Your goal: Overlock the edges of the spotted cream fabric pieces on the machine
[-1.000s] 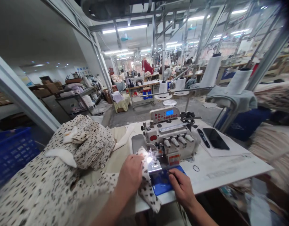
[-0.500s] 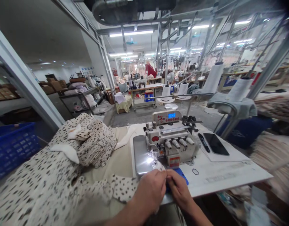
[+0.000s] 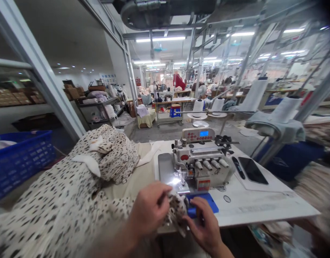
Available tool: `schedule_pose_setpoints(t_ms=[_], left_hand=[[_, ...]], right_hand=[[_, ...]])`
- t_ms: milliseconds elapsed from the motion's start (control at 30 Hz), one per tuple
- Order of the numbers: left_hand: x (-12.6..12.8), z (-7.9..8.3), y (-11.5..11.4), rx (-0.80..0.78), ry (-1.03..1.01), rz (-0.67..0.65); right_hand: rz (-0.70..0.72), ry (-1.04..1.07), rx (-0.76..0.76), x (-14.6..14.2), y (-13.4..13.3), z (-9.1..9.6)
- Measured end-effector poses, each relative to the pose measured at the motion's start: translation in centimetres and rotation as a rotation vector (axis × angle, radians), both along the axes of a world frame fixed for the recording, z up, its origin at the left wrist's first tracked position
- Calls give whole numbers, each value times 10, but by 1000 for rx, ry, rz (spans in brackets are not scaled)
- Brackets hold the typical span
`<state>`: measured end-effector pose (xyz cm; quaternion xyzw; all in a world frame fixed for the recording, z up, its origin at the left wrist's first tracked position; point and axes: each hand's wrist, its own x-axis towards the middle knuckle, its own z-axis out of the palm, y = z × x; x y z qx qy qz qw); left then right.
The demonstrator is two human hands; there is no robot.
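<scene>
My left hand [image 3: 150,206] is closed, pinching an edge of black-spotted cream fabric [image 3: 177,209] just in front of the serger [image 3: 201,161]. To its right, my right hand [image 3: 206,222] has thumb and fingers spread apart; the thumb tip is close to the fabric's right side, and I cannot tell if they touch. The bunched fabric lies at the table's front edge, before the serger's lit needle area. A blue plate [image 3: 212,204] shows behind my right fingers. More of the spotted fabric [image 3: 54,186] is heaped on the left.
On the white table [image 3: 251,204] right of the serger lie a phone [image 3: 253,170], a black cutter-like tool [image 3: 238,167] and a small dark ring [image 3: 227,199]. A blue basket [image 3: 22,161] stands far left. White thread cones [image 3: 255,95] rise behind at right.
My hands have moved apart, the left one leftward with the fabric. My right fingers have opened off it. The bunched spotted fabric now shows between them. The view has swung slightly left.
</scene>
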<state>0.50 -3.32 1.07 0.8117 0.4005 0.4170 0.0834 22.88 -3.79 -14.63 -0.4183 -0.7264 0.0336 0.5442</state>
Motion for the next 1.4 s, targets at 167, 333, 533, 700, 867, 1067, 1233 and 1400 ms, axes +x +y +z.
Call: schedule_pose_setpoints(t_ms=[167,333,533,700,867,1067,1233,1400], left_hand=[[-67,28,-1,162,53,196],[-117,14,1,238,254,517],[-134,-45,-34,-198,698,855],[-138,-66,-77,-262,613,754],[-160,-10,-114,-64,400,644],[-221,59,-106,-100,410,974],[-254,55,-87,-446,528,1054],[-256,51,-82,-456,563,1050]], right_hand=[[170,-282,-175,-47,-3,7],[126,-457,-205,-86,12,17],[110,-479,62,-93,3,10],[207,-722,-89,-87,3,6],[277,-796,-161,-93,14,23],[396,-758,-259,-123,15,37],[261,-749,-57,-139,26,50],[106,-849,-28,-142,29,57]])
